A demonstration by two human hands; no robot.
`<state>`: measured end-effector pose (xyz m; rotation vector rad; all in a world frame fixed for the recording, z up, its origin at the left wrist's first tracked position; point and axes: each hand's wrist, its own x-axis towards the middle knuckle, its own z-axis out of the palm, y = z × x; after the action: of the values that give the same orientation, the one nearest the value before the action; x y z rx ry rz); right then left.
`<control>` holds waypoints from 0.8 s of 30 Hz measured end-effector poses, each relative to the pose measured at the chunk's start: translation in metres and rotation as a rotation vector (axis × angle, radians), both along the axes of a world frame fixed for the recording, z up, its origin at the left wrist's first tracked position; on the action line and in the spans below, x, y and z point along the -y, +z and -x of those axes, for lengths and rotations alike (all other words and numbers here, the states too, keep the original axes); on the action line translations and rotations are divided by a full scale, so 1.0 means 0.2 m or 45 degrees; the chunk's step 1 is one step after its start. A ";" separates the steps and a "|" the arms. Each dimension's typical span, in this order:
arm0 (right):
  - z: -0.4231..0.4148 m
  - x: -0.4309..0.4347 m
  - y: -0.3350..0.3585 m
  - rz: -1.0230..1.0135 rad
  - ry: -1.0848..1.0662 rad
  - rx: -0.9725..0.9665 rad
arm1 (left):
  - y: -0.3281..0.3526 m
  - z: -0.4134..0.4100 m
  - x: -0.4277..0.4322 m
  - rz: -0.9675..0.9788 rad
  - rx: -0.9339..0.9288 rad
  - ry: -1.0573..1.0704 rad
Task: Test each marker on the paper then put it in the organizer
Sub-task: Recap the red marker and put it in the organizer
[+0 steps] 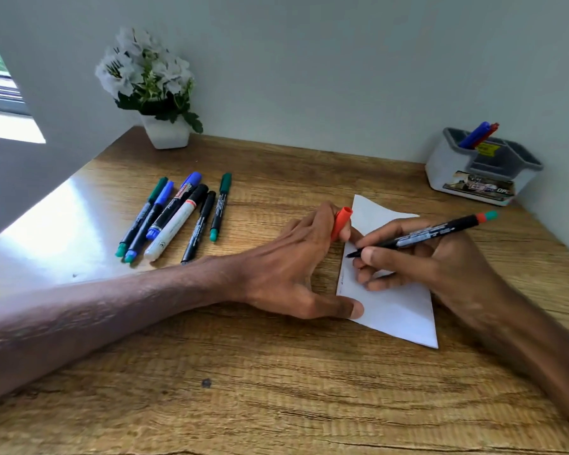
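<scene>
Six capped markers (178, 215) lie side by side on the wooden table (243, 372), well to the left of both hands: two with green caps, two with blue, one all black and one white-barrelled with a black cap. Two more, one blue (473, 135) and one red (488, 131), stand tilted in a back compartment of the single grey-and-white organizer (447, 172), well beyond the right hand (440, 257). One white paper (398, 310) lies under the hands.

That right hand is curled round a ninth marker, the black-barrelled pen (434, 233), thumb and forefinger pinching it near the nib. Its dark tip touches the paper close to the sheet's left edge, and its red-and-green tail points up and away to the right. The left hand (283, 257) holds one red cap (340, 223) between its fingers just beside the pen tip, while its thumb is stretched out and presses the paper's near left edge. One pot of white flowers (151, 83) stands far behind the left hand.
</scene>
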<state>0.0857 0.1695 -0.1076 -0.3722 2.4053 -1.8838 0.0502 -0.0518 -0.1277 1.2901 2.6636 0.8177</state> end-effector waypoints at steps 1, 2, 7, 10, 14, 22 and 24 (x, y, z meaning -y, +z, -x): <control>0.00 0.00 -0.01 -0.010 0.031 0.013 | 0.00 0.00 0.00 -0.002 0.006 0.001; 0.01 0.00 -0.01 -0.018 0.052 0.012 | 0.00 0.00 0.00 -0.009 0.012 -0.001; 0.06 0.02 -0.03 -0.112 0.097 -0.131 | 0.00 0.01 0.00 -0.040 0.055 0.000; 0.12 0.03 -0.05 -0.181 0.117 -0.251 | 0.00 0.01 0.00 -0.024 0.072 0.023; 0.15 0.03 -0.07 -0.205 0.147 -0.347 | -0.01 0.01 0.00 -0.040 0.082 0.032; 0.14 0.02 -0.09 -0.248 0.153 -0.452 | -0.01 0.01 0.00 -0.068 0.078 0.011; 0.14 0.03 -0.09 -0.271 0.166 -0.480 | -0.01 0.01 0.00 -0.072 0.078 0.013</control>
<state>0.0576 0.1642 -0.1261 -0.9142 2.6971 -1.6009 0.0491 -0.0524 -0.1290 1.2439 2.6201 0.9247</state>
